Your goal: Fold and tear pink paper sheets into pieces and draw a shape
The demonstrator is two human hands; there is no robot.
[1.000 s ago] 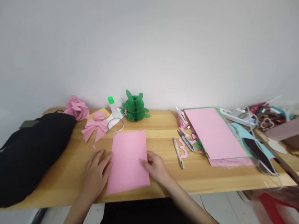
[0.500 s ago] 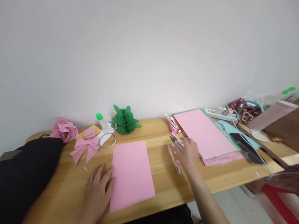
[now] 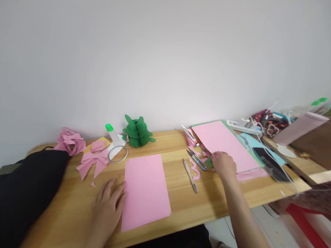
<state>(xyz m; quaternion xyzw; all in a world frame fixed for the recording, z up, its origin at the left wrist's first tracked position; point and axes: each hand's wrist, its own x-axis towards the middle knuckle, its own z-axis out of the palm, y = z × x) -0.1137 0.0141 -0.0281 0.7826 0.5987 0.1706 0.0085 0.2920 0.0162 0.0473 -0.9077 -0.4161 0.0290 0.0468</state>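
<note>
The pink sheet (image 3: pixel 146 193) lies flat on the wooden table (image 3: pixel 183 206), at about two o'clock from the left hand (image 3: pixel 108 204), whose fingertips meet its left edge. That hand rests open on the wood, fingers loosely spread, gripping nothing. At about two o'clock from this sheet is a paper stack (image 3: pixel 225 142), pink on top with green showing beneath. The right hand (image 3: pixel 223 166) is at the stack's near left edge, so most of the stack spreads from its eleven round to its three o'clock. Its fingers are bent and close together at that edge; from here I can't tell whether they pinch any paper. At nine o'clock from this hand lie blue-handled snips (image 3: pixel 198 160) and a curly pink scrap (image 3: pixel 196 173), with a slim pale pen-like tool (image 3: pixel 189 176) just beyond. Farther out, a green pleated paper figure (image 3: pixel 138 132) sits toward the pink sheet's twelve o'clock, a thin ring (image 3: pixel 117 162) and a pink paper bow (image 3: pixel 94 160) toward ten, and a black bag (image 3: pixel 25 194) at nine.
</note>
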